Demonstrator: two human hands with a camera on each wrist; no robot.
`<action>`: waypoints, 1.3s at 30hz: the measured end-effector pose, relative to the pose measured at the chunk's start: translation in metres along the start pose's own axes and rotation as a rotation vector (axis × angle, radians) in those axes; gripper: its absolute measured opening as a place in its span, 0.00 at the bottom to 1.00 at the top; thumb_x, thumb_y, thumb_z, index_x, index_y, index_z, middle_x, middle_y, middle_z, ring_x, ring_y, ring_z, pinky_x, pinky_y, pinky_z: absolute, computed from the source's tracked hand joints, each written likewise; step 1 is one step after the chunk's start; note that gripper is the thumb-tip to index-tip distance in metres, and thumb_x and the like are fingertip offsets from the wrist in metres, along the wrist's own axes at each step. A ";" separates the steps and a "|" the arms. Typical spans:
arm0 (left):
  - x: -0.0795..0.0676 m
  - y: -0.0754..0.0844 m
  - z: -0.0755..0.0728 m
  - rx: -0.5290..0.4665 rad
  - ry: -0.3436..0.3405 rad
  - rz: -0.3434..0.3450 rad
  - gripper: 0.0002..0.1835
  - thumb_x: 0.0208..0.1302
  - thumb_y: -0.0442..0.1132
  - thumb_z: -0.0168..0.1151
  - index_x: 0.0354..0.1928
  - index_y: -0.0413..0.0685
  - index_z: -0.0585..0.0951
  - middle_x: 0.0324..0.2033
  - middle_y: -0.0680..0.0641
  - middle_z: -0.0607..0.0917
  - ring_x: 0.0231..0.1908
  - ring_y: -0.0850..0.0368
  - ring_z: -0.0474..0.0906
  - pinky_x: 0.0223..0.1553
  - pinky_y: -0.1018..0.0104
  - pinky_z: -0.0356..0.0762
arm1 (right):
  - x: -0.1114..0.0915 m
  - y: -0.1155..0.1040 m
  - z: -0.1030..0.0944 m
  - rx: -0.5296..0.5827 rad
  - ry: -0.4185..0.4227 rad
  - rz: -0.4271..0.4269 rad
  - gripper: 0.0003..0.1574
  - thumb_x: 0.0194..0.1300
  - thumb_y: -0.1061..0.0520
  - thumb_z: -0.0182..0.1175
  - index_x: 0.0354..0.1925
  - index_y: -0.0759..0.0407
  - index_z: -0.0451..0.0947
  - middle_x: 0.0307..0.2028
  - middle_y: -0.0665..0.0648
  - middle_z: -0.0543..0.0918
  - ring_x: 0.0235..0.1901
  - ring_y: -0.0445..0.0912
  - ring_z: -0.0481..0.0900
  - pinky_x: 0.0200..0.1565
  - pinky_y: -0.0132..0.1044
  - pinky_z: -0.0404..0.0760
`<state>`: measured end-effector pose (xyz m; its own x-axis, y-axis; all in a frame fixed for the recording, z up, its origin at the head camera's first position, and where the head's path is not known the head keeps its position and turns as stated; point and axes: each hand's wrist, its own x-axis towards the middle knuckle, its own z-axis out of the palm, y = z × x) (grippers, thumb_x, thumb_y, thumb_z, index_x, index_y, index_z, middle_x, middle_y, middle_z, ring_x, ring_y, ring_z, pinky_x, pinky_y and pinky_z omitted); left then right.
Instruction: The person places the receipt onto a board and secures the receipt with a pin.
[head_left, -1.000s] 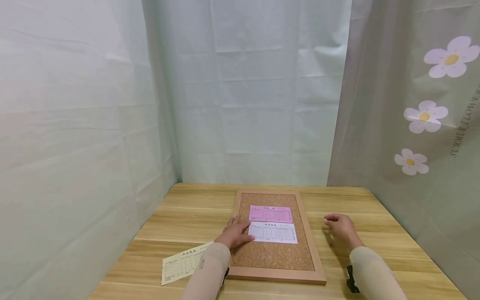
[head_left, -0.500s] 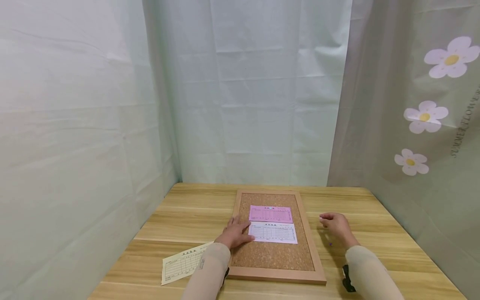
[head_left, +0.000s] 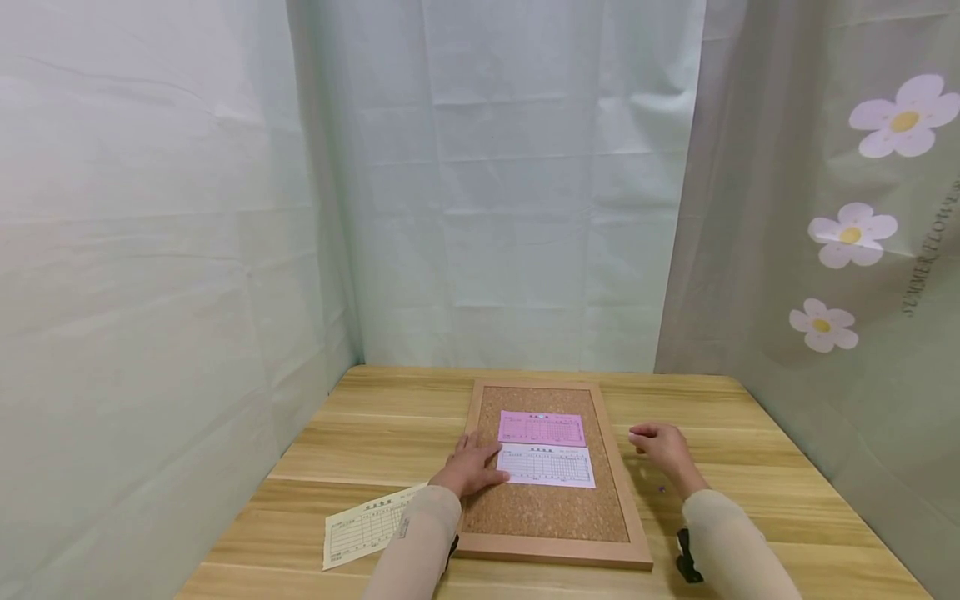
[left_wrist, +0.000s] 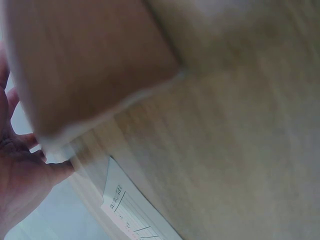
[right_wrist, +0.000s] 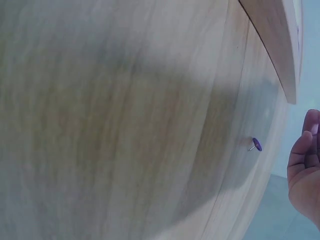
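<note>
A pink form slip (head_left: 542, 429) and a white form slip (head_left: 546, 465) lie one below the other on a framed corkboard (head_left: 547, 512). A white thumbtack head shows at the top of the pink slip. My left hand (head_left: 472, 467) rests with spread fingers on the board's left side, fingertips on the white slip's left edge. Right of the board, my right hand (head_left: 667, 450) is held over the table, thumb and forefinger pinching a small white thumbtack (right_wrist: 314, 129), mostly hidden by the fingers. Below that hand lies a purple thumbtack (right_wrist: 257, 144) on its side, pin showing.
A yellow form slip (head_left: 363, 529) lies tilted on the wooden table (head_left: 405, 417) left of the board, partly behind my left sleeve. The board's raised wooden frame (head_left: 555, 548) is near the table's front. Curtains (head_left: 517, 208) hang behind and along both sides.
My right hand has moved left, closer to the corkboard's right edge, still pinching the white thumbtack. The left hand, the slips and the purple thumbtack have stayed put.
</note>
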<state>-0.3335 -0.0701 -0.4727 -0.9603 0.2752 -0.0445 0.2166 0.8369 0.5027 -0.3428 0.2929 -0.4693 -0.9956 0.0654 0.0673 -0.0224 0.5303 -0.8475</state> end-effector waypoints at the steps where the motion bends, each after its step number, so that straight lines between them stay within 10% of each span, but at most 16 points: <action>1: 0.000 0.000 0.000 0.002 0.000 0.000 0.35 0.63 0.52 0.68 0.69 0.48 0.72 0.73 0.30 0.54 0.73 0.30 0.44 0.67 0.33 0.51 | 0.000 -0.001 0.001 0.009 0.001 -0.001 0.19 0.74 0.59 0.57 0.55 0.72 0.77 0.48 0.67 0.82 0.44 0.56 0.82 0.50 0.53 0.79; 39: 0.001 -0.001 0.001 -0.018 0.001 -0.015 0.34 0.63 0.51 0.68 0.69 0.49 0.73 0.74 0.32 0.53 0.74 0.32 0.43 0.67 0.33 0.50 | 0.005 -0.036 0.045 0.085 0.026 0.052 0.13 0.71 0.59 0.60 0.49 0.67 0.81 0.42 0.60 0.83 0.41 0.53 0.78 0.41 0.41 0.79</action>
<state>-0.3348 -0.0700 -0.4747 -0.9636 0.2623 -0.0517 0.1987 0.8321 0.5178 -0.3506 0.2357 -0.4620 -0.9930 0.1133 0.0347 0.0204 0.4522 -0.8917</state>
